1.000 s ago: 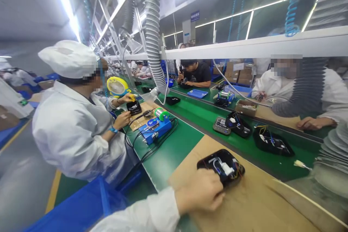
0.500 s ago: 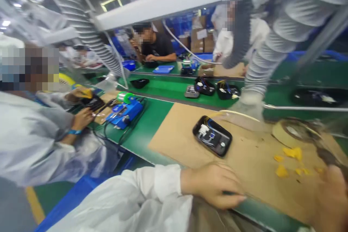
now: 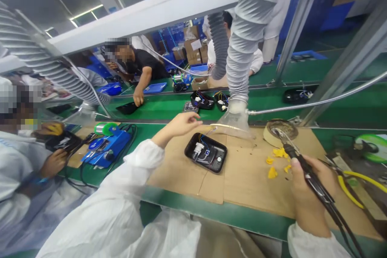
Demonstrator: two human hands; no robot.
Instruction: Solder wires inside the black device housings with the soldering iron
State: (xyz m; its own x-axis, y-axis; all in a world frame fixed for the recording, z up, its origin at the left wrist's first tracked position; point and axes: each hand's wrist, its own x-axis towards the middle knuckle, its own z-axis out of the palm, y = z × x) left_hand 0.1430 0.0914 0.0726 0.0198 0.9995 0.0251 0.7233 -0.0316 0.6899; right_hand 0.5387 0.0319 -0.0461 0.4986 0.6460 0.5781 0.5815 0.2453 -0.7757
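While the right hand (image 3: 311, 209) is wrapped around the soldering iron (image 3: 313, 181), the left hand (image 3: 183, 124), fingers parted and apparently unladen, hovers just beyond the black housing (image 3: 211, 167), which lies left of the right hand. Housing judged light, stiff, slightly slick; best held by its outer walls, clear of the fragile wires (image 3: 204, 142).

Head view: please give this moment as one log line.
left hand: looks empty, near shell | right hand: gripping soldering iron | shell: on cardboard, open side up
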